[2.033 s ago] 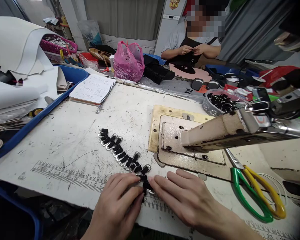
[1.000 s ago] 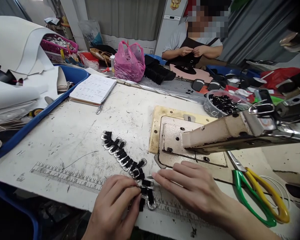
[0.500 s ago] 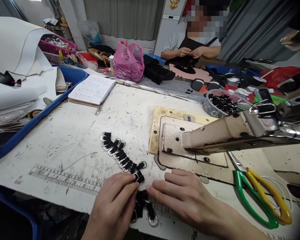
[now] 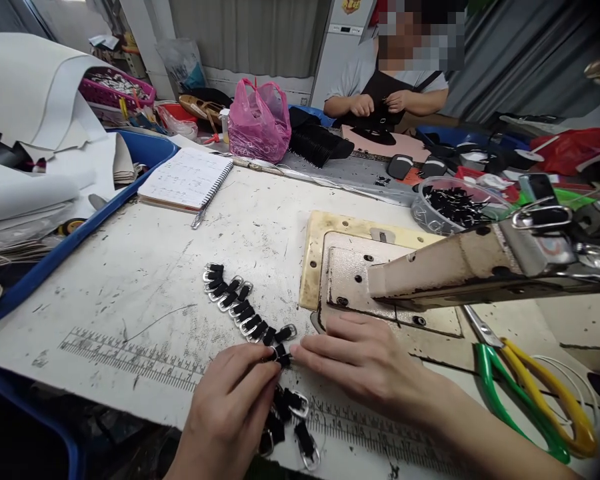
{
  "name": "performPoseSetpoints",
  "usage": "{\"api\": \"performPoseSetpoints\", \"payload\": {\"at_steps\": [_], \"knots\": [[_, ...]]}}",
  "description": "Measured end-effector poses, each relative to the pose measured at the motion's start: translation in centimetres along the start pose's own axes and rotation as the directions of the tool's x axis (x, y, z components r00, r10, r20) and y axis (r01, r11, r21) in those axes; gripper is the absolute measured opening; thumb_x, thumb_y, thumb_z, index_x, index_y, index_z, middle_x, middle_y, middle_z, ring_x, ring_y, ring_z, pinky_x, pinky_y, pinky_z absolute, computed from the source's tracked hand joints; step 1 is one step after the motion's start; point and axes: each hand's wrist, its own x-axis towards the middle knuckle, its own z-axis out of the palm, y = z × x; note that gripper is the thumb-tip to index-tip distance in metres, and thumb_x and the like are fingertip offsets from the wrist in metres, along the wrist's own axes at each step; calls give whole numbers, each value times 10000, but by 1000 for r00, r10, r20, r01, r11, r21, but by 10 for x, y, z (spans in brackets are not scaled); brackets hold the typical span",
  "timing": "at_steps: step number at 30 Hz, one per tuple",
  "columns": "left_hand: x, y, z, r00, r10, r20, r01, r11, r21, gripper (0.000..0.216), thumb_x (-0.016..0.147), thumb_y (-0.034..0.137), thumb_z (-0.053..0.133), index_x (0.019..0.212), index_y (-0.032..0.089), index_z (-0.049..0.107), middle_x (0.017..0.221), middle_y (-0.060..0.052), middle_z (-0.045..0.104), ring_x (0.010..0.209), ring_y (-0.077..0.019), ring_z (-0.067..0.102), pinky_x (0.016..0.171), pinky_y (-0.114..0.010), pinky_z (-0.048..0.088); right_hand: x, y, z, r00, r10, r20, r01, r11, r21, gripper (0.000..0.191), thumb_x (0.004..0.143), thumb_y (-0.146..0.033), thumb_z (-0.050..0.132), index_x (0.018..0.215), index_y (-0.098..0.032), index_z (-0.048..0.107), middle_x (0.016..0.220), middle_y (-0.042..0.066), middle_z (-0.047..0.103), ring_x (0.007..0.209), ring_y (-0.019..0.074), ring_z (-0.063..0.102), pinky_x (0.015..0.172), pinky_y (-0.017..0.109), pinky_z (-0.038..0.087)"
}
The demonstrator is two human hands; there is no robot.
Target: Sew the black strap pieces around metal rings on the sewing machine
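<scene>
My left hand (image 4: 233, 403) is closed in a pinch on a small metal buckle with a short black strap (image 4: 283, 357), just above the table. Lying nearly flat, my right hand (image 4: 355, 353) has its fingers stretched out, and their tips come close to the strap's end; its thumb is hidden. Similar strapped buckles (image 4: 244, 311) form a curved, overlapping row on the table beyond my left hand. Several more loose buckles (image 4: 305, 443) lie at the table's front edge, partly covered by my left hand.
A sewing machine arm (image 4: 430, 270) reaches in from the right. Green-and-yellow scissors (image 4: 523, 397) lie below it. A spiral notebook (image 4: 184, 177), a blue bin (image 4: 87, 223) and a tub of black pieces (image 4: 455, 205) surround the white table (image 4: 145, 273). Another person (image 4: 387, 87) works opposite.
My right hand has moved up and slightly left, closer to the strap in my left hand, uncovering more loose buckles and ruler marks. The other person's hands have moved slightly apart.
</scene>
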Motion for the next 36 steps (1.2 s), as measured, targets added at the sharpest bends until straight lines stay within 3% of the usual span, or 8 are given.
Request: {"api": "performPoseSetpoints", "payload": {"at_steps": [8,20,25,31,36], "knots": [[-2,-3,-2,1000,-18,9,19,999,-51,227,902,-1,601,1028,180,657,1080,-84,696,1045,-203,656,901,-320,573,-1,0,4,1000,0,0,0,1000,-4,384,1083,-136,300,1110,-101,682,895,65,740,682,169,528,565,319,398],[-2,-6,-6,996,-51,68,55,996,-72,198,936,45,558,1010,207,642,1100,-72,719,1087,-194,681,929,-288,585,5,7,7,997,-39,65,36,999,41,277,1065,-153,398,1081,-119,672,823,28,692,675,172,461,582,331,283],[-1,-5,-10,998,9,55,-3,994,-110,190,915,23,577,980,188,647,1019,-61,736,1088,-189,684,1016,-313,549,-2,-7,6,994,6,111,-16,996,84,236,1053,-154,436,1005,-147,667,765,13,662,650,158,492,578,318,280],[-4,-7,-7,995,86,43,-81,991,-105,237,892,-11,600,1019,175,674,1034,-65,745,1101,-187,679,1082,-335,498,-10,-16,-4,997,69,37,-71,996,57,364,1085,-149,294,1086,-120,657,923,57,721,736,168,579,631,319,345],[-4,-7,-8,996,72,46,-65,989,-135,228,891,-12,599,1001,172,676,1014,-62,742,1116,-176,669,1078,-290,485,-3,-21,-6,995,68,72,-66,998,-25,442,1082,-142,256,1037,-103,694,862,58,723,672,187,558,597,346,332]]}}
